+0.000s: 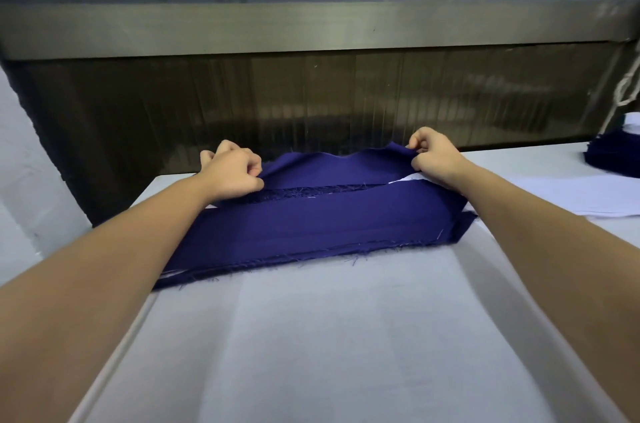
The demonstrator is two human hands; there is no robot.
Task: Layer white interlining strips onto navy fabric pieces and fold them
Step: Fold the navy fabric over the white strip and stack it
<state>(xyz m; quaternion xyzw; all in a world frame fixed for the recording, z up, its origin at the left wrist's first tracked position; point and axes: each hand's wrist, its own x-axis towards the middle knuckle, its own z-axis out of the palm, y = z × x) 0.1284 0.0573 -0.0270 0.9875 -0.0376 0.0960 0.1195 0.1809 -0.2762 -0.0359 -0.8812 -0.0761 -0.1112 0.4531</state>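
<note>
A long navy fabric piece [311,218] lies across the middle of the frame on a pale tabletop [329,336], running from lower left to right, with frayed threads along its near edge. Both bare forearms reach in from the bottom corners toward its far side.

The left hand [233,170], just left of centre, is closed into a loose fist, its fingers [254,164] curled shut and pinching the left end of the far navy flap. The right hand [433,154], right of centre, is closed the same way, thumb and fingers pinched on the right end of that flap, lifting the edge so it ripples between the two hands.

Under the raised flap a dark gap shows along the middle of the piece, and at its right end, just below the right hand, a sliver of white interlining strip [405,179] peeks out (most of it is hidden beneath the navy).

At the right edge of the frame sits a stack of navy pieces [613,159], with flat white sheets [571,196] spread on the tabletop near it. Behind the tabletop runs a dark panel topped by a metal rail [311,28].
</note>
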